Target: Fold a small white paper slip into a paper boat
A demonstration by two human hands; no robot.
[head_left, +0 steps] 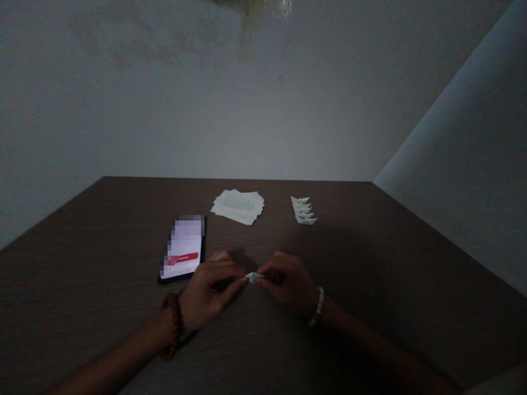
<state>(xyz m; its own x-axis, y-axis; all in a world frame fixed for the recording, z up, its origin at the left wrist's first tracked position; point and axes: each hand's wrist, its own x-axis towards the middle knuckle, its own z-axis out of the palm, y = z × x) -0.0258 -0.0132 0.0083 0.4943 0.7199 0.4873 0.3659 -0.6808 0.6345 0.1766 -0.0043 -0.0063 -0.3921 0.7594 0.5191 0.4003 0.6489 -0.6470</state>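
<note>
Both my hands meet over the middle of a dark wooden table (pixel 391 258). My left hand (pixel 208 291) and my right hand (pixel 288 281) each pinch one end of a small folded white paper piece (pixel 253 277) just above the tabletop. The left wrist wears a brown bead bracelet (pixel 173 323). A white bead bracelet (pixel 318 307) sits on the right wrist. Most of the paper piece is hidden by my fingertips.
A phone (pixel 184 248) with a lit screen lies left of my hands. Behind it rests a stack of small white paper slips (pixel 239 206). A row of several folded white paper pieces (pixel 303 210) lies at the back right. Grey walls stand behind and to the right.
</note>
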